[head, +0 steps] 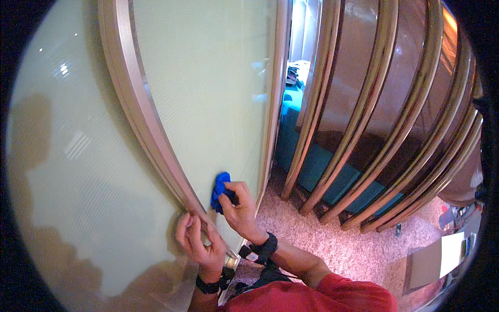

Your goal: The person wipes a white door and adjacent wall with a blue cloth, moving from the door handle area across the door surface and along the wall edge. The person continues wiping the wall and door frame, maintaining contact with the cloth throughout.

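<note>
My right hand pinches a bunched blue cloth against the lower part of a pale, glossy panel. To its left, my left hand touches the lower end of the metal frame strip with bent fingers, and I see nothing held in it. The strip runs upward between this panel and another pale, reflective panel on the left. Black bands with small devices are strapped round both wrists.
Several upright metal-edged, dark glossy panels fan out at the right. Light carpet lies below them. A grey board and a white sheet are at the lower right. Through a gap beside the panel's right edge, a bright area with fabric shows.
</note>
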Tool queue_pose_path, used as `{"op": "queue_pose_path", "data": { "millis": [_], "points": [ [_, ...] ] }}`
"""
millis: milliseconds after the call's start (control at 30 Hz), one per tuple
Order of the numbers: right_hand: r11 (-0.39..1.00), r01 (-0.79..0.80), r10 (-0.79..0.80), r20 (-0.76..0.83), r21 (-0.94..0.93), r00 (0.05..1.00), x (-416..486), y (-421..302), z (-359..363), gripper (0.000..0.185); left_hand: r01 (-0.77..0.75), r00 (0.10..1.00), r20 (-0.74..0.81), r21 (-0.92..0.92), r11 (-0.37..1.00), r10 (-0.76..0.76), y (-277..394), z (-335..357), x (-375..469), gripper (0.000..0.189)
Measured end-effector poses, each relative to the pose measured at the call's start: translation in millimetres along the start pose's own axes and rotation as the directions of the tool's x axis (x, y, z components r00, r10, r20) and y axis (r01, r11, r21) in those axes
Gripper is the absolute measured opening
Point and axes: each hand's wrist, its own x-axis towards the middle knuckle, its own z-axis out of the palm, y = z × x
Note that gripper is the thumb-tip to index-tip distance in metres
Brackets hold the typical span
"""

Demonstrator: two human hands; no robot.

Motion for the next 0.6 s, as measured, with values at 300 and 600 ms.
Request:
{"op": "queue_pose_path", "data": {
  "millis": [300, 600],
  "points": [
    [0.903, 0.422, -0.413, -0.106, 0.078, 0.905, 91.6, -95.3, 13.0, 0.031, -0.069, 0.997, -0.036, -0.045, 0.997, 0.068, -4.8, -0.5, 0.0, 0.033],
    [0.999, -0.029, 0.035, -0.2, 0.033, 0.979, 78.4, 38.3, 8.5, 0.023, 0.011, 1.0, 0.0, -0.095, 0.995, -0.011, -7.3, 5.1, -6.6, 0.037]
  ]
}}
